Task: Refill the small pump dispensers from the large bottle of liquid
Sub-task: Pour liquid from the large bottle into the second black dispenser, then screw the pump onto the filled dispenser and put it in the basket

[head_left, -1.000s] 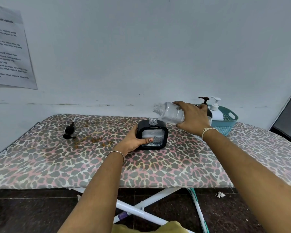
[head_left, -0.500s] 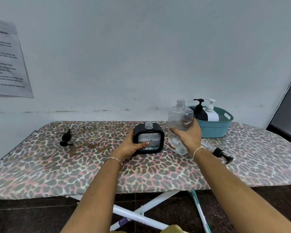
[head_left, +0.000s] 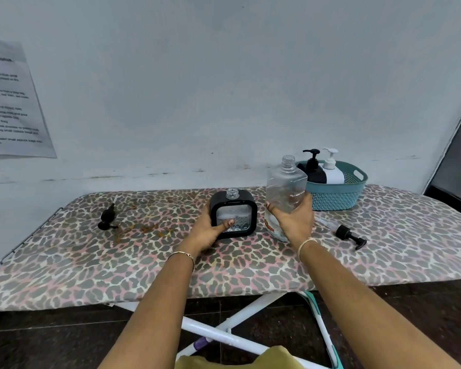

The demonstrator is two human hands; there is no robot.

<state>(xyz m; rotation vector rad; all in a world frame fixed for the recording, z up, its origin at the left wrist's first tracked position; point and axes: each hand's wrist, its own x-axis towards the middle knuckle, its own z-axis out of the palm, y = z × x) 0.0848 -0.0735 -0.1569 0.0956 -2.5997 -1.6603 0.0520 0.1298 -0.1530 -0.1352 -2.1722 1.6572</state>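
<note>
One dispenser (head_left: 236, 213) stands on leopard-print board (head_left: 91, 265) beside pale wall (head_left: 224, 89).

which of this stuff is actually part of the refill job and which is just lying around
In the job: large clear bottle in right hand; square black dispenser in left hand; loose pump head; second loose pump head; black pump bottle; white pump bottle.
Just there: teal basket; wall notice.
</note>
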